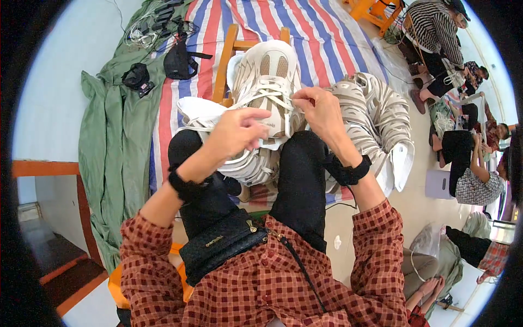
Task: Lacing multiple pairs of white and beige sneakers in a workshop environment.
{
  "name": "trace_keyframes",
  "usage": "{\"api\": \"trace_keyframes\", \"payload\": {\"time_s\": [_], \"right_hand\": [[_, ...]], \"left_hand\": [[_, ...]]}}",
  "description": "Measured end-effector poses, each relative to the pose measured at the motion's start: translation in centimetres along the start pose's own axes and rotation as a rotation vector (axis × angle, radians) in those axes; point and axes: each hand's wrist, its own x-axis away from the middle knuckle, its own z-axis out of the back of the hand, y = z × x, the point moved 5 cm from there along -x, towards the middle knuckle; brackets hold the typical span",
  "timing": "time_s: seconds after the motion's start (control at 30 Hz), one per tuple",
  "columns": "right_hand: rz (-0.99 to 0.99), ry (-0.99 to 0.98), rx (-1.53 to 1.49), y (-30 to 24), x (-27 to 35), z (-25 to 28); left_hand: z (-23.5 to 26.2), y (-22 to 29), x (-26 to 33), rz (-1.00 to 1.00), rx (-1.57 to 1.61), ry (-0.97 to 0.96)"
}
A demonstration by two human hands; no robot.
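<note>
A white and beige sneaker [269, 82] rests on my knees, toe toward me, with white laces [261, 101] threaded across it. My right hand [321, 111] pinches a lace end at the shoe's right side. At the shoe's left side my left hand [237, 131] has its fingers curled over the lower lacing. Both wrists wear black bands. My legs are in black trousers, and a black waist bag [220, 245] lies on my lap.
Stacks of white and beige shoe uppers [376, 117] lie at right and under my knees. A wooden stool [226, 60] stands on a striped tarp [321, 38]. Green cloth [111, 147] and black pouches [177, 60] lie at left. Other people sit at right.
</note>
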Motion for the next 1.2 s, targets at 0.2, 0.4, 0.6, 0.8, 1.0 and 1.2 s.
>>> {"api": "trace_keyframes", "payload": {"time_s": [0.2, 0.4, 0.6, 0.8, 1.0, 1.2], "right_hand": [[0.235, -0.014, 0.454, -2.5, -0.4, -0.4], [0.352, -0.112, 0.680, -5.2, -1.1, -0.5], [0.086, -0.138, 0.242, -1.4, -2.3, -1.6], [0.143, 0.065, 0.257, -3.7, -0.7, -0.2], [0.248, 0.040, 0.243, -3.6, -2.9, -3.2], [-0.023, -0.015, -0.059, -2.3, -3.7, -3.3]], "left_hand": [[-3.0, -1.1, -2.6, -0.021, 0.066, 0.057], [-3.8, -1.1, -2.5, -0.109, -0.202, 0.013], [-3.4, -0.8, -2.1, -0.041, -0.150, 0.032], [0.0, -2.1, -0.2, -0.046, 0.158, 0.145], [3.9, 0.2, -1.5, -0.239, -0.246, 0.415], [4.9, 0.4, -3.6, -0.442, -0.624, 0.540]]}}
